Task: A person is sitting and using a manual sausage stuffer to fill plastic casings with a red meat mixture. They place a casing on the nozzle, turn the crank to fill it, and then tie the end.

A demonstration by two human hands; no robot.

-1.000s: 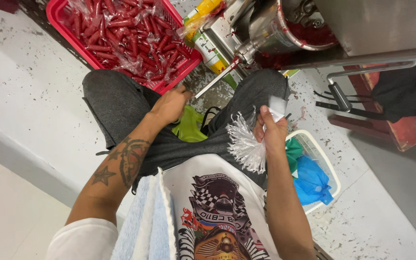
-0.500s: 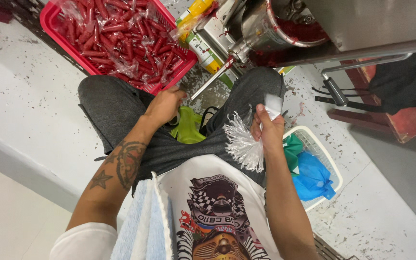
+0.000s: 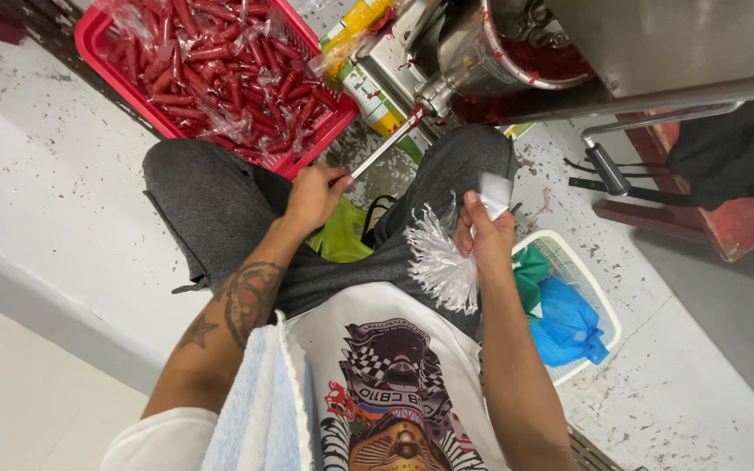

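A stainless steel filling machine (image 3: 569, 52) with red residue fills the top of the view. Left of the machine sits a red plastic crate (image 3: 98, 39) of red filled tubes. Below the machine's spout, the left hand (image 3: 314, 196) is clenched around a thin metal nozzle tube (image 3: 386, 146). Right of that tube, the right hand (image 3: 484, 234) grasps a bunch of clear plastic sleeves (image 3: 442, 262).

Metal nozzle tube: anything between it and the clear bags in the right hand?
Nothing visible. The metal nozzle tube runs down to the left hand, which grips its tip. The right hand holds the bundle of clear bags apart from it, only open space and the lap between.
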